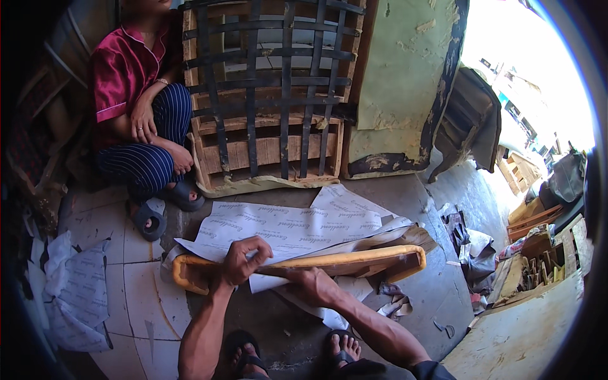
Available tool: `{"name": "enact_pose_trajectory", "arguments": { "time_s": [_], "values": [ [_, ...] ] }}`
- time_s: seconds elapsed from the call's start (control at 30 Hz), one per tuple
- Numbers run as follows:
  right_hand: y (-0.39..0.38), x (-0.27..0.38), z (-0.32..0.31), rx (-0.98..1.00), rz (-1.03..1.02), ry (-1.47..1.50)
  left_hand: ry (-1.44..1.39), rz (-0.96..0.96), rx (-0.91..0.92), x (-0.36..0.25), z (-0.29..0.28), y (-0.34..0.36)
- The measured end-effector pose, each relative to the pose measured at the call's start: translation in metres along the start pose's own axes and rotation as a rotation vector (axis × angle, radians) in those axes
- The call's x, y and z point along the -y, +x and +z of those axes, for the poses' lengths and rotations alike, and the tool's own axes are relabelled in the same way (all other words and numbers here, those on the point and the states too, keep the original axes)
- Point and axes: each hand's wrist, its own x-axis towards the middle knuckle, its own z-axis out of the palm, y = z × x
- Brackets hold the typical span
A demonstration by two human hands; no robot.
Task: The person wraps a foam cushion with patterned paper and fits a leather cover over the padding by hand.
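A wooden board (354, 268) with a padded yellow-orange rim lies across the floor before me, a large printed white sheet (285, 225) spread behind and over it. My left hand (242, 259) is at the board's left part, by the sheet's front edge, with fingers curled; what they hold is unclear. My right hand (313, 285) reaches to the board's lower middle beside a white flap (265, 283), fingers bent and partly hidden. More white material lies beneath the board.
A person (133, 82) squats at back left beside a webbed wooden seat frame (272, 145) and a pale green upholstered panel (399, 63). White scraps (76, 291) lie at left; dark scraps (468, 253) and wood pieces (532, 278) are piled at right.
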Motion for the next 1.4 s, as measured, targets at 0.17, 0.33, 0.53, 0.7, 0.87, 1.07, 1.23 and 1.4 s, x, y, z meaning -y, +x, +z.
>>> {"name": "enact_pose_trajectory", "arguments": {
  "time_s": [0.17,0.33,0.53,0.7,0.87,1.07,1.23,1.4],
  "values": [
    [0.017,-0.007,0.005,-0.033,-0.05,0.008,0.665,0.202,0.162,-0.032,0.007,-0.012],
    [0.018,0.01,-0.006,0.165,0.075,-0.009,0.823,0.182,0.086,-0.018,-0.006,-0.043],
    [-0.021,0.0,-0.033,0.113,0.223,0.041,0.958,0.171,-0.091,-0.017,-0.018,-0.068],
    [-0.053,-0.03,-0.078,0.054,0.336,-0.017,0.922,0.12,-0.096,-0.009,-0.018,-0.062],
    [-0.055,-0.038,-0.089,0.035,0.314,-0.064,0.743,0.084,-0.129,-0.009,-0.023,-0.064],
    [-0.057,-0.044,-0.093,0.044,0.368,-0.074,0.723,0.113,-0.032,-0.007,-0.034,-0.053],
    [-0.077,-0.052,-0.116,0.037,0.365,-0.108,0.713,0.143,-0.024,-0.008,-0.039,-0.054],
    [-0.104,-0.068,-0.127,0.016,0.393,-0.142,0.726,0.17,-0.017,-0.004,-0.039,-0.051]
  ]
}}
